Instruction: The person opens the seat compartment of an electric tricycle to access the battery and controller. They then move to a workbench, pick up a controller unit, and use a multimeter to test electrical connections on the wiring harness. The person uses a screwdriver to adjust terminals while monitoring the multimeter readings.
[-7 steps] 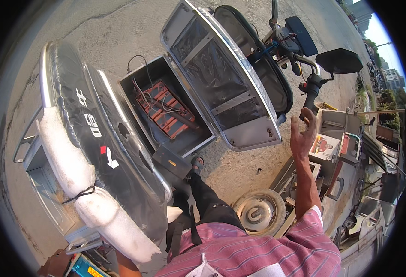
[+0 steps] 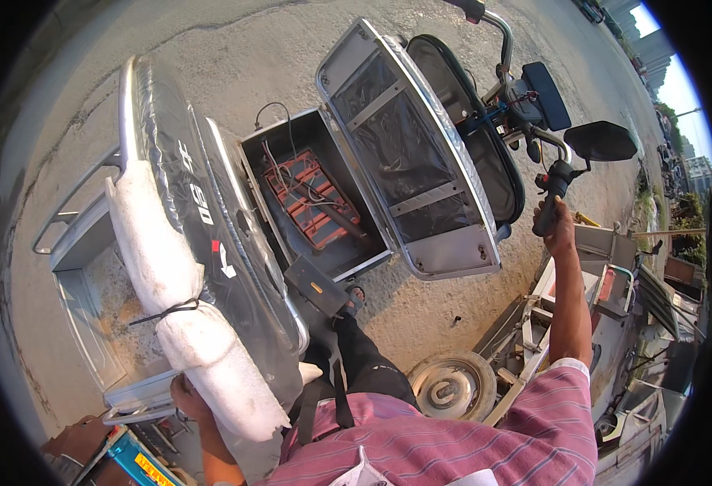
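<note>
My right hand (image 2: 561,219) is closed round the black handlebar grip (image 2: 547,206) of a tricycle, below its mirror (image 2: 601,142). My left hand (image 2: 191,397) is curled at the rear frame, beside white foam padding (image 2: 198,344) tied onto the plastic-covered black backrest (image 2: 178,162); what its fingers hold is unclear. Between them, the seat lid (image 2: 408,146) stands raised off a metal compartment (image 2: 376,243) holding red-orange batteries (image 2: 311,198) and wires. A dark box (image 2: 315,283) is at its near edge, above my legs.
The metal cargo bed (image 2: 89,308) is at left, with a blue object (image 2: 129,458) below it. A loose wheel (image 2: 451,385) and piled scrap metal (image 2: 639,381) lie at right on the concrete ground (image 2: 226,49). Buildings and plants line the far right.
My right hand has closed onto the handlebar grip from just below it. My left hand has come into view at the rear frame. The whole view has shifted, with the tricycle appearing further right.
</note>
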A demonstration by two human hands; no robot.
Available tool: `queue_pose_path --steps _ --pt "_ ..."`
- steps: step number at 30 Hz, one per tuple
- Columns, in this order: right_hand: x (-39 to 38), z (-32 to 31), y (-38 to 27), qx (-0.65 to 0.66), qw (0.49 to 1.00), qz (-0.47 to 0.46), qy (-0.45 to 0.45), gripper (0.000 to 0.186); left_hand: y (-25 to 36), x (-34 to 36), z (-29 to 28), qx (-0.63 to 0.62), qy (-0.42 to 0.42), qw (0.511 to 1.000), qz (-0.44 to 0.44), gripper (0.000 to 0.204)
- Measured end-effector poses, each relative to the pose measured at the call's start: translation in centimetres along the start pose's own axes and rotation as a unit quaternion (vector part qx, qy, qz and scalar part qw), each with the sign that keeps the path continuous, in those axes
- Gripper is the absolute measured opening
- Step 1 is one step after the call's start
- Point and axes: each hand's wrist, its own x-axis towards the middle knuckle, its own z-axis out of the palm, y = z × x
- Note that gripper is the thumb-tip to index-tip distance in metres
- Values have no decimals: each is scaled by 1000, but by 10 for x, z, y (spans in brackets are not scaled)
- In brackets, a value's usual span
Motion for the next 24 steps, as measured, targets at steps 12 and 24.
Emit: queue_pose_path --steps 12,24 --pt "19 18 4 15 999 35 0 17 25 3 -2 88 17 995 -38 46" --pt "22 22 4 -68 994 39 77 19 30 7 -3 104 21 993 -52 46"
